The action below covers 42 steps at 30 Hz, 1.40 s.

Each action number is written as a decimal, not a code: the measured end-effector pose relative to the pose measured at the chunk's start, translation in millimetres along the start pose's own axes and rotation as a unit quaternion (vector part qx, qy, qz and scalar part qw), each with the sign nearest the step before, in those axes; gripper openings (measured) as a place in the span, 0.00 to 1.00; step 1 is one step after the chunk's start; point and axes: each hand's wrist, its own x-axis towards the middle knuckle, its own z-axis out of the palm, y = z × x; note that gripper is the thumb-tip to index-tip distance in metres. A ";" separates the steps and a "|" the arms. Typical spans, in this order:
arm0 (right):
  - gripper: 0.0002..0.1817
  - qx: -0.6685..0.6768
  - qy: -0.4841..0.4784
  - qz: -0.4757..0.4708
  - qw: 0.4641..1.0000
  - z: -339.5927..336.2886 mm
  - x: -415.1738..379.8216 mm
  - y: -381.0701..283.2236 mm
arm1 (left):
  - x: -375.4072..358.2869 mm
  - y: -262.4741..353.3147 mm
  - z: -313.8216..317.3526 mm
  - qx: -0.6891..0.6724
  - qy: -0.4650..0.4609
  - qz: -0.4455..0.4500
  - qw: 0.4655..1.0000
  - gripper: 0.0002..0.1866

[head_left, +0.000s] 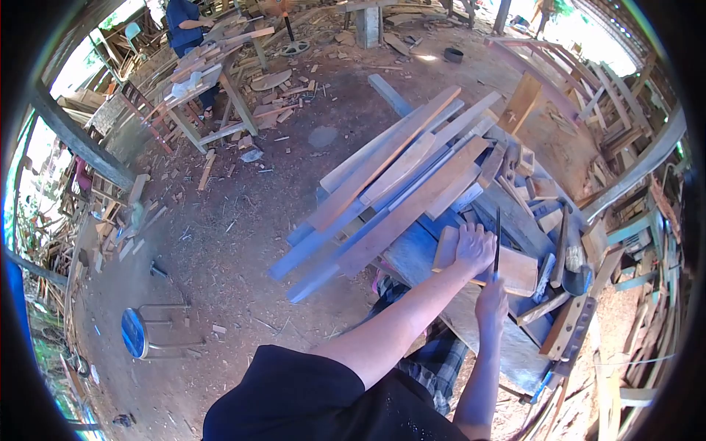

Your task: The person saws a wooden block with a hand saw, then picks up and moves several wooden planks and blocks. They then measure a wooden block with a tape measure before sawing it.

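1. Hands, two: we are spreading our left hand (476,248) over one board (517,272), fingers slightly bent, and wrapping our right hand (492,300) tightly around the near end of one dark blade (498,228).
2. The board is lying on one bench (522,361), under our left hand; whether the blade is touching it, we are not able to tell.
3. We are counting at least six long planks (415,207), overlapping on the bench's far left side.
4. One dark, round tub (453,55) is standing beyond; we are not making out its contents.
5. One blue-topped stool (133,333) is standing on the brown floor (220,257), where offcuts (208,169) are lying scattered.
6. One co-worker (185,29) is standing beside another table (237,103), which is bearing more wood.
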 end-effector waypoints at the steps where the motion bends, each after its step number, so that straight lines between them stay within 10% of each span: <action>1: 0.17 0.001 -0.003 0.002 1.000 -1.5 10.5 -2.4 | -0.1 0.1 1.7 0.001 -0.003 0.000 1.000 0.18; 42: 0.16 0.003 0.023 -0.036 0.999 5.2 -7.1 9.5 | 0.8 0.0 -3.0 -0.017 -0.002 -0.006 1.000 0.17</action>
